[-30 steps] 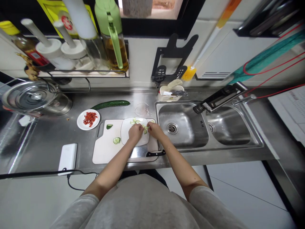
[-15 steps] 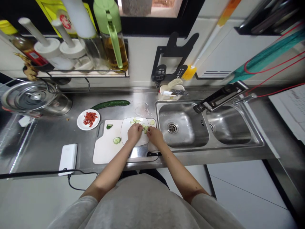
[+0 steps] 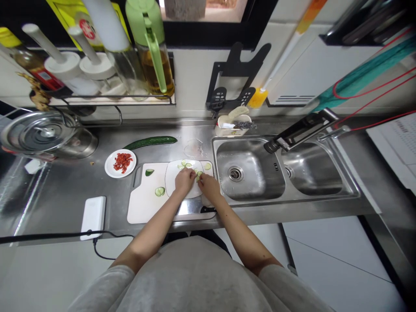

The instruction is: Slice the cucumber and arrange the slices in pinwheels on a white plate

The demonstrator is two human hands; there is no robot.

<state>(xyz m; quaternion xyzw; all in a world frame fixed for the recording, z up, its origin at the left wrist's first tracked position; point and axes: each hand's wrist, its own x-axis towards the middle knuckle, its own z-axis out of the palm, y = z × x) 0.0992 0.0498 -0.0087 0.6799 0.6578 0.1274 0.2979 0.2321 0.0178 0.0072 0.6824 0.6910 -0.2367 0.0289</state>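
A white plate [image 3: 172, 175] lies on the cutting board [image 3: 143, 206], with cucumber slices [image 3: 184, 164] near its far edge. My left hand [image 3: 184, 180] is over the plate, its fingers pinched at pale green slices. My right hand [image 3: 209, 187] pinches a cucumber slice [image 3: 199, 175] at the plate's right side, close to the left fingertips. Other slices [image 3: 160, 191] and a green end piece [image 3: 149, 172] rest on the board's left part, and one slice [image 3: 207, 166] at its far right corner. A knife [image 3: 191, 207] lies at the near edge, its handle partly under my right wrist.
Behind the board are a whole cucumber [image 3: 151, 141] and a small plate [image 3: 108, 167] of red pieces. A double sink [image 3: 250, 190] is on the right, a lidded pot [image 3: 78, 143] on the left. A white power bank [image 3: 93, 214] with a cable lies near the front edge.
My right hand has shifted slightly left, closer to my left hand. The left hand has barely moved.
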